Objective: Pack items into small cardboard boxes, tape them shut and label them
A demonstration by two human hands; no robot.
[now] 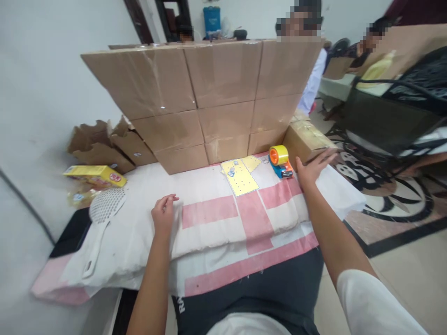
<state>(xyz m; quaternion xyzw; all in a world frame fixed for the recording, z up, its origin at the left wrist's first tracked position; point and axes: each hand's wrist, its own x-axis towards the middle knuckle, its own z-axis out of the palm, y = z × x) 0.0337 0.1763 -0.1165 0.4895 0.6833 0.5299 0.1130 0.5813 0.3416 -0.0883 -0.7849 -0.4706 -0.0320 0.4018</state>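
Note:
My left hand (pixel 164 213) is over the white and pink cloth (pixel 209 216) at the table's middle left, fingers loosely bent and nothing visible in them. At the right end of the table, my right hand (pixel 314 170) lies with spread fingers against the near end of a taped cardboard box (pixel 307 137). Just left of that hand stands a tape dispenser (pixel 282 171) with a roll of yellow tape (pixel 279 155). Yellow dotted paper pieces (pixel 240 178), with small bits on top, lie between the hands.
A tall cardboard partition (pixel 223 88) spans the back. On the left are open cardboard boxes (pixel 101 144), a yellow carton (pixel 96 174), a white skimmer (pixel 106 204) and a dark flat device (pixel 71 232). White sheets (pixel 340 190) hang at the right edge. People sit beyond.

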